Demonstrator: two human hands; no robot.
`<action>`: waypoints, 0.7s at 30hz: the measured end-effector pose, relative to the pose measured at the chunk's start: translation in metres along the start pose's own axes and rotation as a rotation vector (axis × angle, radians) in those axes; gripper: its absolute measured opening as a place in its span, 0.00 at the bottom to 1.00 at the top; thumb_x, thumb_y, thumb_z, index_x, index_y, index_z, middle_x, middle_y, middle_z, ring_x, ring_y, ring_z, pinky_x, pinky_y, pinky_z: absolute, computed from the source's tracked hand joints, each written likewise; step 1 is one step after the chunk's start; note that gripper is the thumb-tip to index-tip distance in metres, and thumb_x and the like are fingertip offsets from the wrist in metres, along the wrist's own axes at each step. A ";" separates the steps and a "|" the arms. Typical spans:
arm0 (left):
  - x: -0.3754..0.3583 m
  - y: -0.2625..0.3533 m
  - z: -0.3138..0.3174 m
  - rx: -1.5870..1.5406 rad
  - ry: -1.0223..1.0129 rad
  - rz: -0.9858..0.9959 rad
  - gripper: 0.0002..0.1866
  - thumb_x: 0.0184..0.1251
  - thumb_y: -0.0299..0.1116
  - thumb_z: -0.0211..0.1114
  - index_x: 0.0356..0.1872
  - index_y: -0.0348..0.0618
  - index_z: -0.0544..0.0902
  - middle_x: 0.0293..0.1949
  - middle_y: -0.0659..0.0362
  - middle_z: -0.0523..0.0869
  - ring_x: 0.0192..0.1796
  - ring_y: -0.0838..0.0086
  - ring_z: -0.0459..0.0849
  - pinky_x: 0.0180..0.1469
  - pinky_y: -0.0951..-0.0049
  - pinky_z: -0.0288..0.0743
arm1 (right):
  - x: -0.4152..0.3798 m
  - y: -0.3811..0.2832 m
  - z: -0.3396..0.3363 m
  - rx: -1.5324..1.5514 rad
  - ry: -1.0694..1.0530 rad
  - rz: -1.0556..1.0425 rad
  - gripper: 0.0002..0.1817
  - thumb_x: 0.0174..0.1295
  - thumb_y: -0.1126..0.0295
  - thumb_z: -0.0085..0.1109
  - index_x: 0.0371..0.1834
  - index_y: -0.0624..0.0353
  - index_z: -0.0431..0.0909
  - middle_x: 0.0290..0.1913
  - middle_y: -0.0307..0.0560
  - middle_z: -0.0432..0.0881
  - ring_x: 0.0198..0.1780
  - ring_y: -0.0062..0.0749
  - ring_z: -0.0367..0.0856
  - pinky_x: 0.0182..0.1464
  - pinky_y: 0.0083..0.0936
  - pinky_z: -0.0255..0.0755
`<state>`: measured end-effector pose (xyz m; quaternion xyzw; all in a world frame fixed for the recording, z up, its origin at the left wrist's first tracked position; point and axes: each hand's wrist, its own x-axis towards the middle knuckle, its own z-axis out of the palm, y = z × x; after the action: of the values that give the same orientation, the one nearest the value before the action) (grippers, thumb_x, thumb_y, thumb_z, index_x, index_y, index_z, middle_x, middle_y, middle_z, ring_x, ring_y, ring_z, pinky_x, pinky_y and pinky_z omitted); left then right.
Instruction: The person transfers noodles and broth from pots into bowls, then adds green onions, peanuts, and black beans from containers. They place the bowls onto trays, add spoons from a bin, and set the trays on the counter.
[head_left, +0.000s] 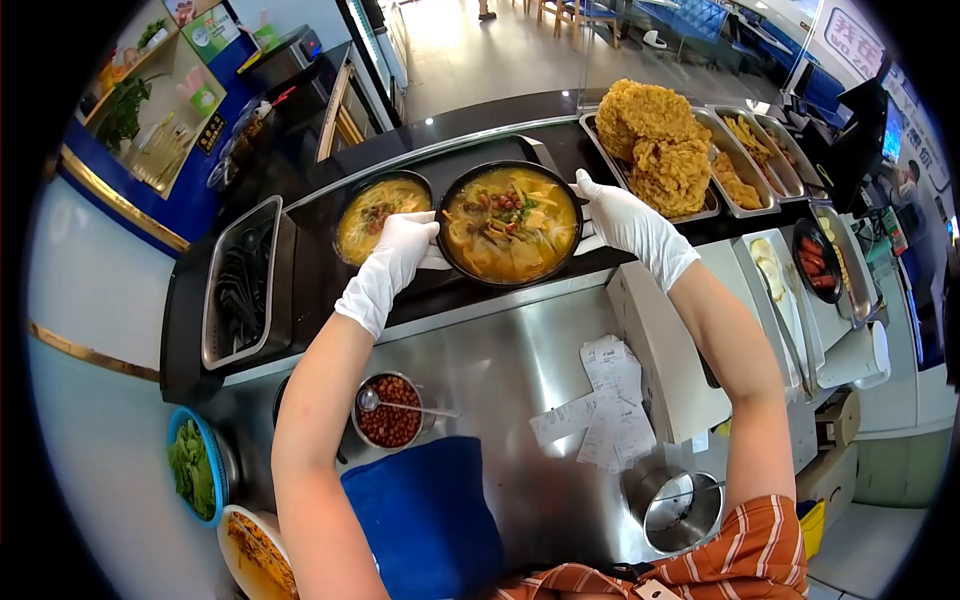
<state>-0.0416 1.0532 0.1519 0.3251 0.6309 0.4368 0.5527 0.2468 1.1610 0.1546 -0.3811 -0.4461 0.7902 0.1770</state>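
Note:
A black bowl of noodle soup (510, 235), topped with peanuts and chopped greens, is held level between my two gloved hands over the dark counter. My left hand (398, 252) is closed on the bowl's left side, thumb at the rim and fingers beneath. On the opposite side, my right hand (632, 222) grips the bowl the same way, its thumb pointing up along the edge. Just left of it, a second bowl of noodle soup (372, 212) stands on the counter, partly covered by my left hand.
Fried chicken cutlets (655, 150) fill a metal tray at right. A bin of black utensils (245, 290) stands at left. Below are a pot of peanuts (390, 425) with a spoon, a blue cloth (425, 510), paper receipts (610, 410) and a metal pot (680, 510).

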 end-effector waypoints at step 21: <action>-0.020 -0.043 0.019 -0.079 0.149 -0.008 0.21 0.70 0.30 0.52 0.62 0.31 0.70 0.48 0.46 0.83 0.44 0.61 0.86 0.48 0.65 0.81 | 0.004 0.082 0.030 0.526 0.089 0.006 0.32 0.74 0.50 0.36 0.66 0.69 0.52 0.58 0.73 0.68 0.63 0.68 0.67 0.61 0.53 0.70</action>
<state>-0.0160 1.0218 0.1212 0.2672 0.6538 0.4821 0.5183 0.2269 1.1023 0.0938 -0.3580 -0.2161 0.8619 0.2869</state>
